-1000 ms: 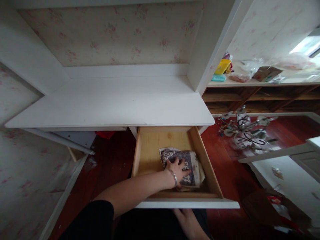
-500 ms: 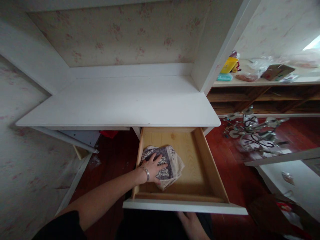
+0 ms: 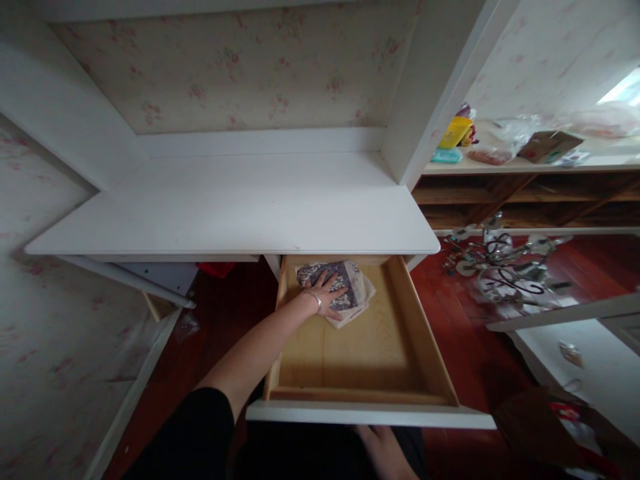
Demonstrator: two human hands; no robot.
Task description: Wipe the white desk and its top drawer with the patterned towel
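Observation:
My left hand (image 3: 327, 295), with a bracelet on the wrist, lies flat with fingers spread on a folded patterned cloth (image 3: 350, 290) in the far left corner of an open wooden drawer (image 3: 425, 347). The drawer hangs out from under a white desk (image 3: 235, 207). My right hand (image 3: 383, 448) rests below the drawer's white front (image 3: 370, 417); its fingers are hidden under that edge.
A chandelier (image 3: 505, 267) lies on the red wooden floor to the right. Beyond it a wooden shelf unit (image 3: 525, 190) carries a yellow box (image 3: 454, 132), bags and a cardboard box. White panels (image 3: 575, 333) lie at the right.
My left hand has slid the cloth from the drawer's front right to the front left, then back to the far left corner.

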